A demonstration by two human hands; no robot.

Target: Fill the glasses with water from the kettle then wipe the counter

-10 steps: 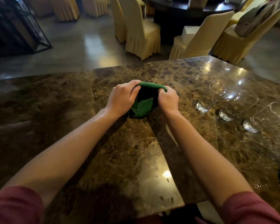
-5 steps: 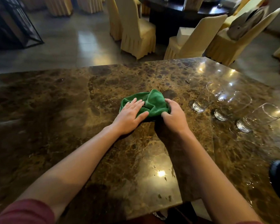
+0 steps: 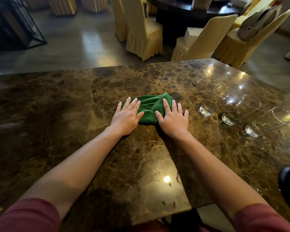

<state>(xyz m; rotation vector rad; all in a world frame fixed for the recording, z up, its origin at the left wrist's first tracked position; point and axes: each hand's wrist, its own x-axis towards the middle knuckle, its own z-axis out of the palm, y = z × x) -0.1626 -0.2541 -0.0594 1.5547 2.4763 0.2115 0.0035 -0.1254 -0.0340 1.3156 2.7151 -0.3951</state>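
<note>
On the brown marble table [image 3: 57, 114], the left hand [image 3: 126, 117] lies flat with fingers spread, pressing the left part of a folded green cloth [image 3: 149, 106] at mid-table. The right hand [image 3: 172, 118] presses its right part, fingers likewise spread. Further right stand three clear glasses [image 3: 231, 113] in a diagonal row, apart from the cloth.

A crumpled green microfibre cloth [image 3: 149, 106] lies mid-way across the brown marble tabletop [image 3: 57, 114]. Three clear drinking glasses [image 3: 238, 113] stand in a row to its right. Fabric-covered chairs [image 3: 141, 30] stand behind the tabletop.
</note>
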